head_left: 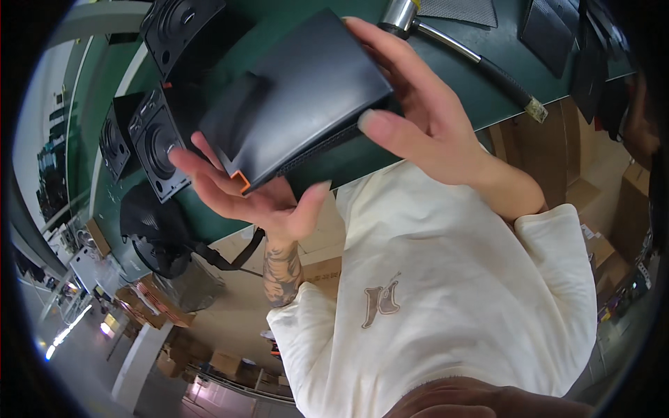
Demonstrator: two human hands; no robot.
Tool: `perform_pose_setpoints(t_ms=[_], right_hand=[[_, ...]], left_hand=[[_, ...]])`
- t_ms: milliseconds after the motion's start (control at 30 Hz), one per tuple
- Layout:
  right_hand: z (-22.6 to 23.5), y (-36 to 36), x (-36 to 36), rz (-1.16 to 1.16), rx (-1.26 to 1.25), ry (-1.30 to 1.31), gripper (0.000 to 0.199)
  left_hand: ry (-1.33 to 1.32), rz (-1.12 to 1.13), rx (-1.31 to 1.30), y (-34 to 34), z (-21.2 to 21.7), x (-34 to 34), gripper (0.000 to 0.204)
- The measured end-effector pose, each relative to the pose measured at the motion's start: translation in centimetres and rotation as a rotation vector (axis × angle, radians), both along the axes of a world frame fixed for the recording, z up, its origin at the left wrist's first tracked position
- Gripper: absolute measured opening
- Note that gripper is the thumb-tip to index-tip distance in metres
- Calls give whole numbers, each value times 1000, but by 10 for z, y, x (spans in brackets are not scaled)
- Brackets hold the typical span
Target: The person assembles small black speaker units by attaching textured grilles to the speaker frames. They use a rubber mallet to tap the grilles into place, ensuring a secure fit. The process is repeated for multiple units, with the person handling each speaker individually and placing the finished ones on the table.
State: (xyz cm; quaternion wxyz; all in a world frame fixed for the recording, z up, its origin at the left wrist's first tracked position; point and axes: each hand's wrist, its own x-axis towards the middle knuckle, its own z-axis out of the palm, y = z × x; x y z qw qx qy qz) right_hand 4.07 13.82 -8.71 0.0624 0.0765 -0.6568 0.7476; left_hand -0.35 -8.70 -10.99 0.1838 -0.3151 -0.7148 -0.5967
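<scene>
A black speaker (306, 90) with smooth sides is raised over the green bench, tilted. An orange marker (240, 181) sits on its near left corner, and a dark mesh face shows along the lower edge. My right hand (425, 111) grips the right end, thumb at the near edge and fingers over the far side. Under the left corner is my left hand (254, 202), its fingers spread and its thumb standing away from the speaker. The speaker hides part of that palm, so I cannot tell how much weight rests there.
More black speakers (157, 143) with exposed cones stand at the left of the green bench (279, 21). A hammer (481, 59) lies at the back right, near mesh grilles (463, 8) and dark panels (550, 35). A black bag (153, 223) with a strap sits at the left edge. Cardboard boxes (592, 153) stand below.
</scene>
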Motion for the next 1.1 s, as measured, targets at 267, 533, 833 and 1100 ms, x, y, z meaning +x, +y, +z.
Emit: perform_pose_setpoints(t_ms=[267, 533, 833, 1100], right_hand=[[10, -25, -4, -274, 43, 90, 72], [-9, -17, -2, -291, 27, 56, 69], [-5, 32, -34, -24, 247, 246, 84], [-11, 5, -35, -138, 48, 204, 81]], left_hand=[[-401, 81, 143, 26, 36, 3, 111], [-261, 185, 47, 24, 23, -2, 103], [10, 274, -321, 4, 25, -18, 83], [-118, 178, -72, 12, 26, -9, 68]])
